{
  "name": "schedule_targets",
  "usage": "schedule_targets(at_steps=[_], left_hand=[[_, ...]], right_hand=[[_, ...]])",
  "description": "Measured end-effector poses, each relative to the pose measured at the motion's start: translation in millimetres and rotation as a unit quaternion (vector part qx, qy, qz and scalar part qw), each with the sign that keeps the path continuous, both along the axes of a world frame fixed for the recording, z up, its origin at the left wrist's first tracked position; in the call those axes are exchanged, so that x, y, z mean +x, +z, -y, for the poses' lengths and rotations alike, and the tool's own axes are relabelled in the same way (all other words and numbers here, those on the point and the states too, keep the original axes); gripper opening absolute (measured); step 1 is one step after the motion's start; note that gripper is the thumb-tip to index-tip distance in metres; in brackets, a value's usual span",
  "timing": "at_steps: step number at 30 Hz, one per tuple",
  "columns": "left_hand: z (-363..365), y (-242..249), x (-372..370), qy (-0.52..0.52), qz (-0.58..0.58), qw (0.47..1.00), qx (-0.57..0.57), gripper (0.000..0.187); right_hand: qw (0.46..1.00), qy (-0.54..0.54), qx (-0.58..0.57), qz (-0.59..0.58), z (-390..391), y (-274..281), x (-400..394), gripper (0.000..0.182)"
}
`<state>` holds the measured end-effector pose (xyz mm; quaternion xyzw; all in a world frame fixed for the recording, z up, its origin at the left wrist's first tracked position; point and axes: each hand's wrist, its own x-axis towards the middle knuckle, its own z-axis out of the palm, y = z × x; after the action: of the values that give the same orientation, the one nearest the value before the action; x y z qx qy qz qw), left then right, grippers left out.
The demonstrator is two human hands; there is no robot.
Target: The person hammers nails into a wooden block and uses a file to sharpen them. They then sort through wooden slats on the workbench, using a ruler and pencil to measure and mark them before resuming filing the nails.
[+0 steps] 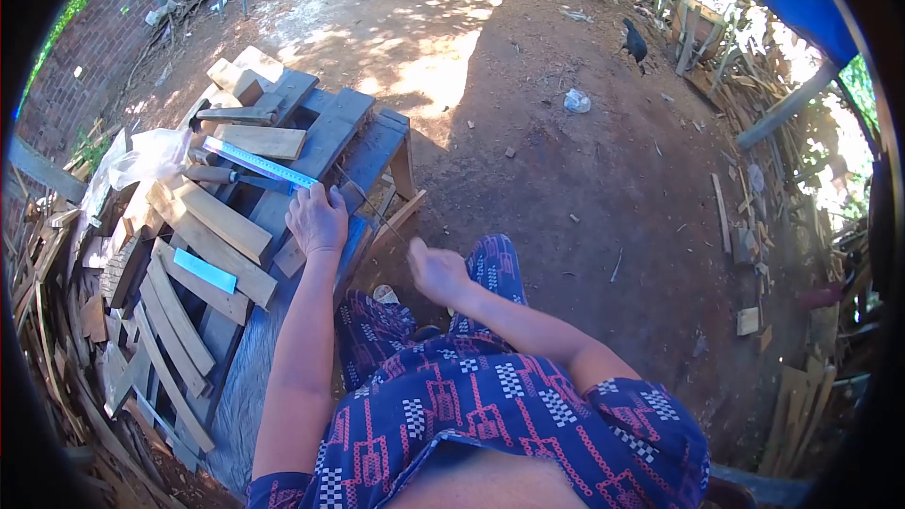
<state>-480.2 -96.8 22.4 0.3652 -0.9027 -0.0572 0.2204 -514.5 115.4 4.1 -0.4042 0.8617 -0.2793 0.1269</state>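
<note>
My left hand [318, 219] rests on the wooden bench [332, 130] with its fingers apart. Its fingertips are right at the near end of a blue ruler [259, 162], and a small wood block [351, 196] lies just beyond them. To the right of the bench, my right hand [439, 270] is closed at the lower end of a thin, dark, rod-like tool [382, 218]. That tool slants up to the bench edge by the block; its grip is hidden in my fist. Left of my left hand lie a wooden-handled tool [209, 174] and a hammer [236, 116].
Several cut wood strips [179, 316] cover the bench, with a light blue rectangle [205, 270] on one. A clear plastic bag [146, 158] sits at the left. Scrap wood [52, 330] is heaped alongside. A dark bird [634, 44] stands on the dirt ground [584, 217].
</note>
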Motion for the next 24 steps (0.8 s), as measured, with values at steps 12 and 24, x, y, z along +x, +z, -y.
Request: schedule_targets(at_steps=[12, 24], left_hand=[[-1, -1, 1, 0.004, 0.010, 1.000, 0.002, 0.025], [0, 0, 0, 0.001, 0.002, 1.000, 0.004, 0.026]], right_hand=[[0.999, 0.000, -0.032, -0.028, 59, -14, -30, 0.012], [0.998, -0.003, -0.035, -0.043, 64, -16, -33, 0.013]])
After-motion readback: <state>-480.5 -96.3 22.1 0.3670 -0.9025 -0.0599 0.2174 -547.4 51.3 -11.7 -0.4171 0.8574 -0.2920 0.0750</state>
